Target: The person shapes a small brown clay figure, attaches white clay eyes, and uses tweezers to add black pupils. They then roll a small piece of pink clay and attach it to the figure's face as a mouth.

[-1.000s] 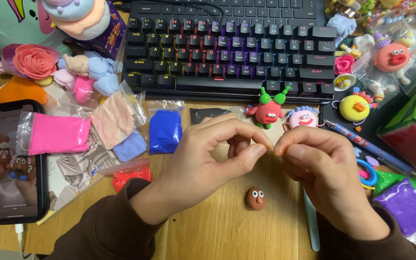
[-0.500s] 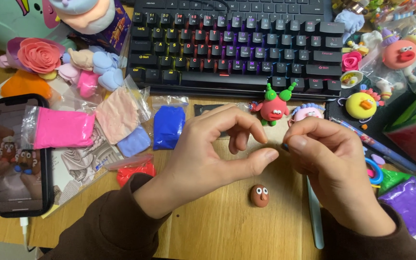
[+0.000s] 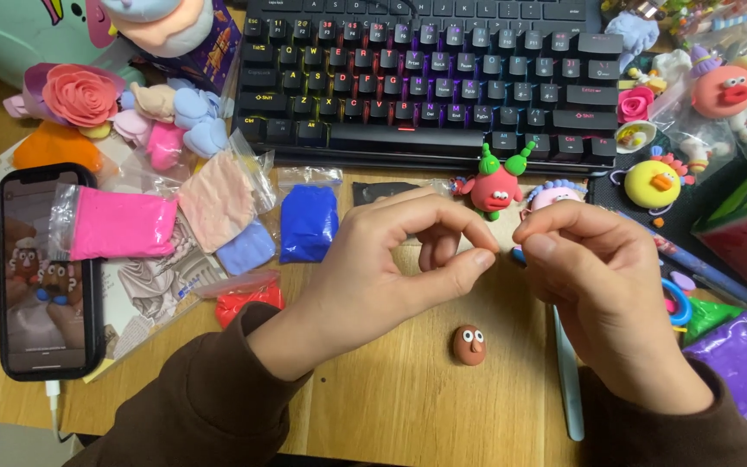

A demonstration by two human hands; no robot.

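My left hand [image 3: 391,259] and my right hand [image 3: 603,277] hover side by side over the wooden desk [image 3: 391,406], a small gap between their fingertips. On the left hand, thumb and forefinger are pinched into a ring, with nothing visible inside. The right hand's fingers are pinched on a tiny dark bit of clay, mostly hidden. A small brown clay head with two eyes [image 3: 469,344] lies on the desk below and between the hands. A red clay figure with green horns [image 3: 496,186] and a pink one [image 3: 551,197] stand just behind the fingers.
A black keyboard [image 3: 425,78] spans the back. Bagged clay lies at left: pink [image 3: 118,223], peach [image 3: 218,199], blue [image 3: 309,223], red [image 3: 248,298]. A phone [image 3: 45,277] rests at far left. Purple clay [image 3: 732,359], a white tool [image 3: 568,380] and several clay figures sit at right.
The fingertips of both hands, touching a second ago, have drawn slightly apart. The view has shifted a little; the brown head has stayed in place.
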